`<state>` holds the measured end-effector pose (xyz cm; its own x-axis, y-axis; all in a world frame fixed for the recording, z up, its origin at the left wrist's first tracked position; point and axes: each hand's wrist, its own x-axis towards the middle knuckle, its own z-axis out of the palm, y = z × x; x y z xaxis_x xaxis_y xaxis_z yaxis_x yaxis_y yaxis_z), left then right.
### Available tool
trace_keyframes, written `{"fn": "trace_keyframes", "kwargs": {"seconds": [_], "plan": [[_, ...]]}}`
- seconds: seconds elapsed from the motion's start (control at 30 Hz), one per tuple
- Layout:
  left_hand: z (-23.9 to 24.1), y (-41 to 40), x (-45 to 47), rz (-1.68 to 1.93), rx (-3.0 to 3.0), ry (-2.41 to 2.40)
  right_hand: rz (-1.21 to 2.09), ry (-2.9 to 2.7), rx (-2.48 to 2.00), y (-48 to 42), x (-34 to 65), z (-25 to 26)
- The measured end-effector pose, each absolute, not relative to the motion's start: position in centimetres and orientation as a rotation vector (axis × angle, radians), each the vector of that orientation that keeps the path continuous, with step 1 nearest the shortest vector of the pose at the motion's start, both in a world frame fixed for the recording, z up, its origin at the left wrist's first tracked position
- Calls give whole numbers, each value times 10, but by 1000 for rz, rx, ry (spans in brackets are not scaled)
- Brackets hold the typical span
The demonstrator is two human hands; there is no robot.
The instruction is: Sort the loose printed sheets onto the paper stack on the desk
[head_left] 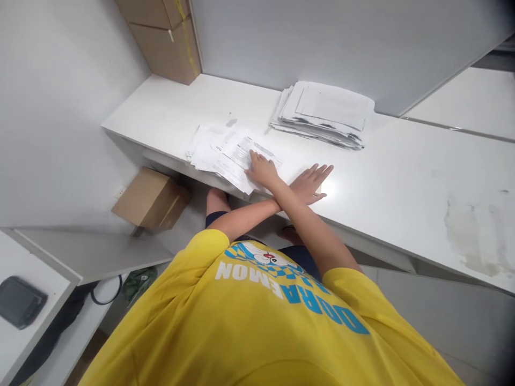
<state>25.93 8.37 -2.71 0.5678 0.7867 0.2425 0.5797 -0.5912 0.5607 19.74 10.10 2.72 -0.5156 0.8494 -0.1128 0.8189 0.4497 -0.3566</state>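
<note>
My forearms are crossed over the edge of the white table, the right arm lying over the left. My right hand (263,170) rests on a loose spread of printed papers (231,153), fingers on the top sheet and none of it gripped. To the right of the papers, my left hand (309,185) lies palm down by the table edge with its fingers spread. A thick stack of papers (330,110) sits farther back, beyond both hands, with uneven edges.
The white table (402,171) runs along a grey panel, with a stained patch (475,236) at its right. Cardboard boxes (164,45) stand at its back left. Another cardboard box (142,198) is below the table on the left. A dark device (22,301) lies at lower left.
</note>
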Motion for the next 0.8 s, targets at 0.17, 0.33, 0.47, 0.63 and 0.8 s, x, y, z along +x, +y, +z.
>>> {"fn": "trace_keyframes", "kwargs": {"seconds": [0.17,0.33,0.47,0.63,0.8], "plan": [[-23,83,260,723,2308,1087,455,-2610,-1540,102,206,34],[-7,81,251,788,2194,894,318,-2457,-1628,100,219,53],[3,34,242,1074,1836,783,264,-1869,-1542,84,270,80],[18,-18,219,1341,886,769,114,-1157,-1241,52,357,110],[41,4,190,1266,908,945,-116,-758,-987,17,404,110]]}}
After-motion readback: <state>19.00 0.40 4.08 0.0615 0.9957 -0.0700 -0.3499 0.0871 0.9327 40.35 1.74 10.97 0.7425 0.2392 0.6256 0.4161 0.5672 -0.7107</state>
